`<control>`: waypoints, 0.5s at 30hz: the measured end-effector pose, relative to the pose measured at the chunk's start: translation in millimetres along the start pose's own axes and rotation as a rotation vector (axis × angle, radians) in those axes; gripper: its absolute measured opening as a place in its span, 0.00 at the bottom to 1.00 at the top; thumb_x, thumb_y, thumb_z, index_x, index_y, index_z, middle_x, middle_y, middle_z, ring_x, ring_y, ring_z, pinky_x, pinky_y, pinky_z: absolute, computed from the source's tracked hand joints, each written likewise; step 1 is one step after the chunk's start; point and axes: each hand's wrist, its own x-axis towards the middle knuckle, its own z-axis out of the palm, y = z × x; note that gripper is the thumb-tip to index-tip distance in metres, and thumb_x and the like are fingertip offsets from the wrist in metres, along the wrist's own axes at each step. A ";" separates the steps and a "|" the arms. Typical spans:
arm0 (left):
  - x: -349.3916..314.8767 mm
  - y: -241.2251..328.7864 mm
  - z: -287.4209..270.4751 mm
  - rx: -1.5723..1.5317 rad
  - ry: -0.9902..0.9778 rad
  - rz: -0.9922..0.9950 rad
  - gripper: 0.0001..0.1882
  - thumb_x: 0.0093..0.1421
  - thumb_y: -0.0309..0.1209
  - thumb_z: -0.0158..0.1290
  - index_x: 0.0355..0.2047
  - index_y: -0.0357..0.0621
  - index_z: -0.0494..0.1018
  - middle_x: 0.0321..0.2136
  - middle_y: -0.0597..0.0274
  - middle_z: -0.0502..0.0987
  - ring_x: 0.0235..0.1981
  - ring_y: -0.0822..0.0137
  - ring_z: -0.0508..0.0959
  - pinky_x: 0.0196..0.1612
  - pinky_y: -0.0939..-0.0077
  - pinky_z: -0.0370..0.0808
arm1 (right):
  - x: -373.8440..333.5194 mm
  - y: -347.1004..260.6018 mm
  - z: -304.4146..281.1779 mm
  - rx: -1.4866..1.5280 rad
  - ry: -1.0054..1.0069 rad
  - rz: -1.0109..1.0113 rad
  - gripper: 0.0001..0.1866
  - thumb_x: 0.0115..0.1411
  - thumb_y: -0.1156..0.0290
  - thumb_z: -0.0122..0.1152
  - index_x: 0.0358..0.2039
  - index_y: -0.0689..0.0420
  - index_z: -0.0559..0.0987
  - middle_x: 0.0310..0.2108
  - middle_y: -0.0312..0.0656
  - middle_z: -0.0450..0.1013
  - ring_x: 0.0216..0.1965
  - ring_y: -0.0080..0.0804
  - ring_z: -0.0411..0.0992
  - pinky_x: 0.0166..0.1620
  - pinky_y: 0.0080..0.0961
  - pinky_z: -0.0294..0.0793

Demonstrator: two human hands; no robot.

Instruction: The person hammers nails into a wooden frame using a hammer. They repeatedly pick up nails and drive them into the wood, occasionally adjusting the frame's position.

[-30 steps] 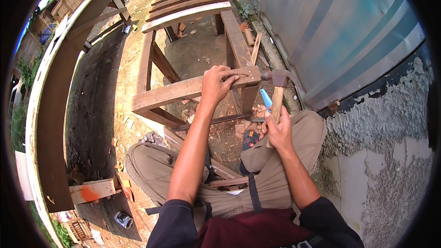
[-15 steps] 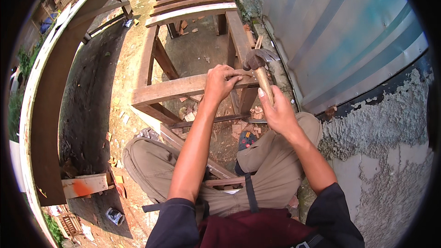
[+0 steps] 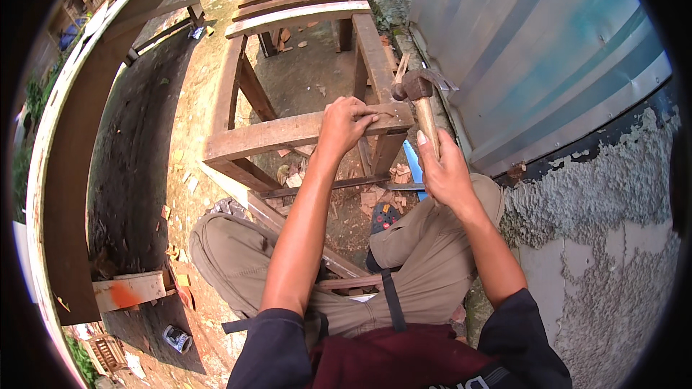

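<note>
Two hands work at the frame (image 3: 288,130): left hand (image 3: 346,121) pinches a nail (image 3: 384,112) on the near rail's right end, while right hand (image 3: 443,171), closed around the hammer (image 3: 422,104), holds its head just above and right of that nail.
</note>
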 end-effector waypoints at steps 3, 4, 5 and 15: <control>-2.9 0.5 -2.5 0.011 -0.034 -0.001 0.10 0.54 0.32 0.69 0.36 0.45 0.87 0.32 0.57 0.81 0.39 0.56 0.77 0.44 0.62 0.73 | -2.7 17.5 11.5 0.056 -0.002 0.041 0.22 0.73 0.54 0.54 0.42 0.65 0.75 0.24 0.49 0.74 0.28 0.40 0.74 0.35 0.40 0.72; -5.5 -0.3 -3.7 0.026 -0.038 0.031 0.10 0.54 0.32 0.69 0.36 0.45 0.87 0.33 0.57 0.80 0.40 0.56 0.76 0.44 0.62 0.73 | -3.5 22.6 15.6 0.070 -0.002 0.059 0.22 0.73 0.54 0.54 0.43 0.65 0.75 0.25 0.49 0.74 0.28 0.40 0.74 0.35 0.40 0.72; -7.3 -1.2 -4.7 0.041 -0.043 0.063 0.10 0.54 0.32 0.68 0.37 0.45 0.87 0.34 0.57 0.80 0.41 0.57 0.76 0.45 0.63 0.73 | -4.6 26.3 21.7 0.079 0.007 0.064 0.22 0.73 0.55 0.53 0.43 0.65 0.75 0.25 0.49 0.74 0.28 0.40 0.74 0.35 0.40 0.72; -3.2 -1.7 -15.1 -0.044 -0.112 0.054 0.09 0.57 0.28 0.66 0.39 0.44 0.86 0.34 0.58 0.82 0.43 0.57 0.77 0.48 0.63 0.74 | -17.6 59.7 43.6 0.208 0.224 -0.009 0.19 0.74 0.57 0.53 0.44 0.64 0.74 0.25 0.47 0.75 0.26 0.38 0.74 0.34 0.39 0.72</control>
